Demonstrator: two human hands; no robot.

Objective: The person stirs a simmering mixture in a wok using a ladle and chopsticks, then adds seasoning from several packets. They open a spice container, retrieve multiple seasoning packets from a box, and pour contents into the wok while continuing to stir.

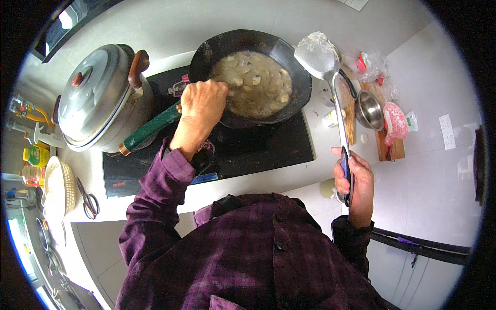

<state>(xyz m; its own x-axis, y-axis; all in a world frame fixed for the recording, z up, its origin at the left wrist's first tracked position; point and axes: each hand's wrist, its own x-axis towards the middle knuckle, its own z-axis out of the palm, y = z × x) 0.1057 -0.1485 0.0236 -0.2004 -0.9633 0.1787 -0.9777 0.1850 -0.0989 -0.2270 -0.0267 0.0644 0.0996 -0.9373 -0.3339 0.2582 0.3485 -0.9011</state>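
Note:
A dark wok (250, 38) sits on the black cooktop (267, 143), with cloudy liquid and pale sliced pieces (255, 85) inside. My left hand (203, 99), fingers curled in, is over the wok's near left rim, beside the inner end of the green wok handle (151, 128). Its palm and fingertips are hidden, so whether it holds anything does not show. In my right hand (356, 170) is the dark blue handle of a metal wok spatula (317, 54). The spatula's blade is raised to the right of the wok, with whitish residue on it.
At left stands a large lidded metal pot (97, 97) with wooden handles. Scissors (90, 201) and a cream plastic basket (64, 190) lie near the counter's left end. To the right are a steel bowl (369, 110), a cutting board (393, 151) and a pink floury item (395, 124).

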